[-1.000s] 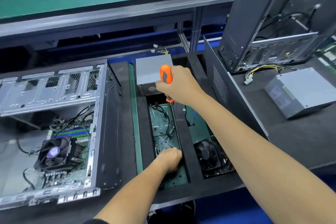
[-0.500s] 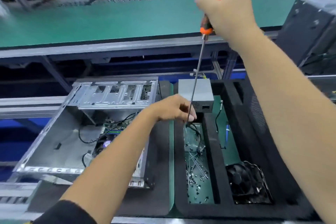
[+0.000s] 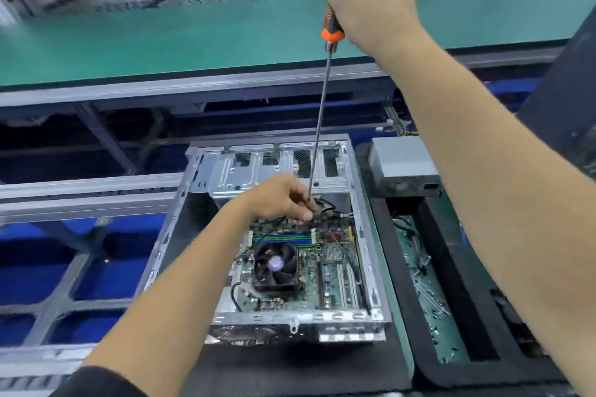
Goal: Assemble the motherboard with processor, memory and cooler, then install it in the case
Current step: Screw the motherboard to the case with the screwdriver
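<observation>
An open metal case (image 3: 367, 255) lies on its side at the centre. Inside it sits the green motherboard (image 3: 325, 274) with a black cooler fan (image 3: 275, 264) and memory sticks (image 3: 283, 239). My right hand (image 3: 367, 0) grips the orange handle of a long screwdriver (image 3: 319, 126) high above the case. The shaft runs down to the board's far edge. My left hand (image 3: 283, 200) pinches the shaft's tip there, fingers curled; whether a screw is held is hidden.
A black foam tray (image 3: 409, 325) to the right holds a green compartment with several loose screws (image 3: 425, 287). A grey power supply (image 3: 403, 167) rests at the tray's far end. A green conveyor (image 3: 193, 39) runs across the back. Black cables (image 3: 325, 206) lie near the tip.
Both hands and the screwdriver moved left from the screw tray to over the case. The tip now points down at the motherboard's far edge. The view shifted to centre the case.
</observation>
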A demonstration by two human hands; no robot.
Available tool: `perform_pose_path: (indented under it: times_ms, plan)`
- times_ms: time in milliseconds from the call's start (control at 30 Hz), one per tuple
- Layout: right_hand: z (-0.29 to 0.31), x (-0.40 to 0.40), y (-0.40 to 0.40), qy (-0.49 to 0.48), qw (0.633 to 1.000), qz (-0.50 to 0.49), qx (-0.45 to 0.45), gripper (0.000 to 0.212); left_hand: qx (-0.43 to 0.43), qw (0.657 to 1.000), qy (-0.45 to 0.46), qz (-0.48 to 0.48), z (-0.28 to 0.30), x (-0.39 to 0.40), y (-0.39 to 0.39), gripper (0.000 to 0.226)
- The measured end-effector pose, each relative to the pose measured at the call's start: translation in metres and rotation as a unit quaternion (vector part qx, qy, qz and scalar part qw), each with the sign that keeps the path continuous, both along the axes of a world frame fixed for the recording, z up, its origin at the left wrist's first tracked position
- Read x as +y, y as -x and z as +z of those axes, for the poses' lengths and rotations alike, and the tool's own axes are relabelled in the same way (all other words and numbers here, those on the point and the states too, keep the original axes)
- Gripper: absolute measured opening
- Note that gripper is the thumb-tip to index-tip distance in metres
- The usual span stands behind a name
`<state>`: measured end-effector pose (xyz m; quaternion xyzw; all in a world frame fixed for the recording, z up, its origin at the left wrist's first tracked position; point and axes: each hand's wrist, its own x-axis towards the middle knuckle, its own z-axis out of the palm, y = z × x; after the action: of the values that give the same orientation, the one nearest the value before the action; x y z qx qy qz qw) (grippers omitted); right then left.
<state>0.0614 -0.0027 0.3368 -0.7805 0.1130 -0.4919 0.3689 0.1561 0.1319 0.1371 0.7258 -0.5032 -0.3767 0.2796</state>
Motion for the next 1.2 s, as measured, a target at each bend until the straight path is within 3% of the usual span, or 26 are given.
perform_pose_path:
  times_ms: [400, 500, 867, 1200]
  plan:
    - [-0.039, 0.009, -0.021, -0.030, 0.998, -0.034, 0.048, 0.035, 0.021, 1.000, 0.017, 0.004, -0.044, 0.016, -0.013, 0.011]
    - [-0.044, 0.005, -0.019, -0.033, 0.997, -0.041, 0.052, 0.039, 0.027, 0.999, 0.021, -0.007, -0.048, 0.015, -0.011, 0.023]
    - [-0.055, -0.010, -0.010, -0.047, 0.996, -0.038, 0.071, 0.034, -0.077, 0.997, 0.016, 0.020, -0.058, 0.007, -0.006, 0.017]
    - [-0.064, -0.007, 0.002, -0.053, 0.993, 0.003, 0.103, 0.029, -0.180, 0.982, -0.010, -0.052, -0.069, 0.002, 0.009, 0.020]
